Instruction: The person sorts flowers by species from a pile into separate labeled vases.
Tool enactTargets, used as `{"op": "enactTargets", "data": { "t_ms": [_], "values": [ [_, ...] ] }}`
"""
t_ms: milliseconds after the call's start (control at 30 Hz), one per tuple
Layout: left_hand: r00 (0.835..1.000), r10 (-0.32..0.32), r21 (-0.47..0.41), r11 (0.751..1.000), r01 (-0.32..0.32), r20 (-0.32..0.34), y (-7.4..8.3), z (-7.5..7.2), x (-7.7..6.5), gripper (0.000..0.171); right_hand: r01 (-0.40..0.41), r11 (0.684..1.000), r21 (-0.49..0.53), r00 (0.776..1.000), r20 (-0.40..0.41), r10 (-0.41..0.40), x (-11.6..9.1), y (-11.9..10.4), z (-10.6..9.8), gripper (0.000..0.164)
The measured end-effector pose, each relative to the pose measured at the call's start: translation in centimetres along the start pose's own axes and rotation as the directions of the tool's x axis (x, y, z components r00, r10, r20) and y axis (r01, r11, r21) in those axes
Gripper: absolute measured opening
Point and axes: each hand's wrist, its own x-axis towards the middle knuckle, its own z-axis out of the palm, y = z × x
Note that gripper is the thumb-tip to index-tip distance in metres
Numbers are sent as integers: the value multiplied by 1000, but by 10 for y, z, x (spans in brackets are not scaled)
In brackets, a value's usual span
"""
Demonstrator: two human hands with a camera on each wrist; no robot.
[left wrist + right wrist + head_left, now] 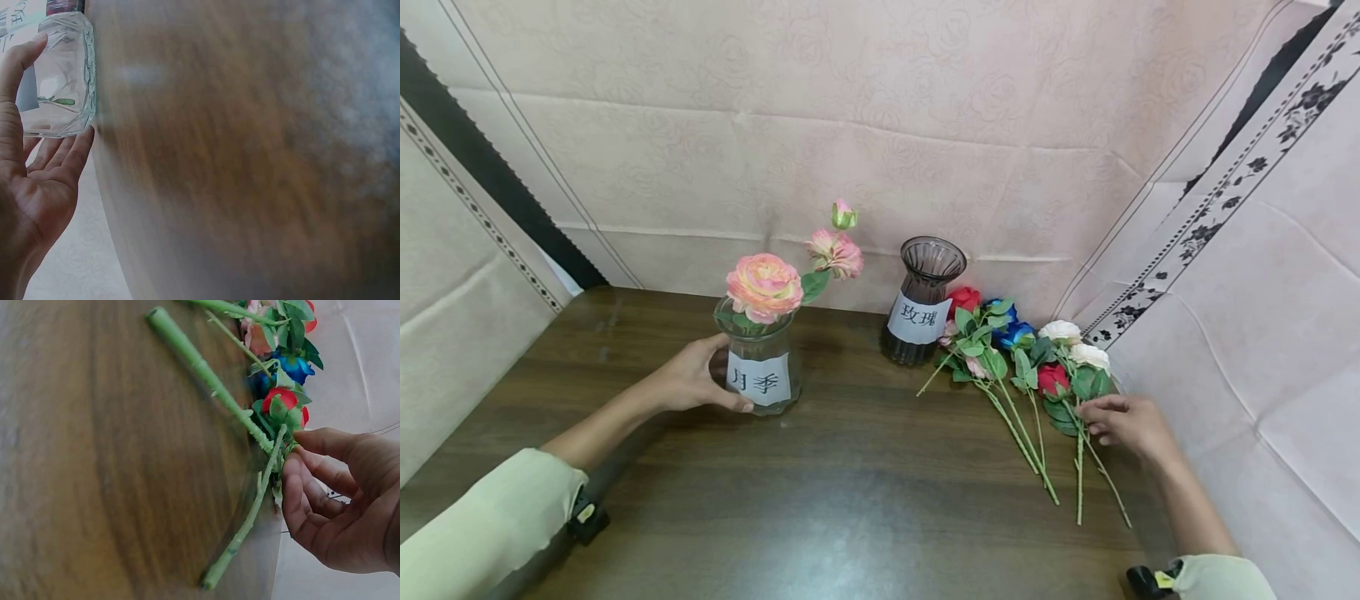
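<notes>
My left hand [688,379] grips a clear glass vase [781,337], thumb along the front by its white paper label [760,380] and fingers behind it. In the vase stands a pink-and-yellow flower [765,287] with a smaller pink bloom [837,253] and a bud [844,215] leaning right. At the right, my right hand [1126,427] pinches a green stem [279,445] between thumb and fingertips, just below the leaves. White roses [1088,357] and a red rose [1052,380] lie at that spot, their stems pointing toward me.
A dark ribbed glass vase [931,287] with a paper label stands at the back. Beside it lie another red rose [964,300], blue roses [1013,332] and several stems. Patterned cloth [880,150] hangs behind and along both sides of the brown table [850,500].
</notes>
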Motion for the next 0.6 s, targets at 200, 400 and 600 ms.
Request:
{"op": "enactTargets", "data": {
  "t_ms": [200, 400, 600],
  "values": [
    [1000, -10, 2, 1000, 10, -3, 0, 0, -1, 103, 38, 986, -161, 999, -4, -39, 0, -1, 4, 34],
    [1000, -8, -1, 1000, 8, -4, 1, 0, -2, 103, 59, 969, -239, 998, -17, -65, -1, -6, 7, 33],
    [1000, -4, 1, 1000, 4, -7, 2, 0, -1, 104, 70, 944, -322, 994, -58, -94, -1, -14, 8, 32]
  ]
}}
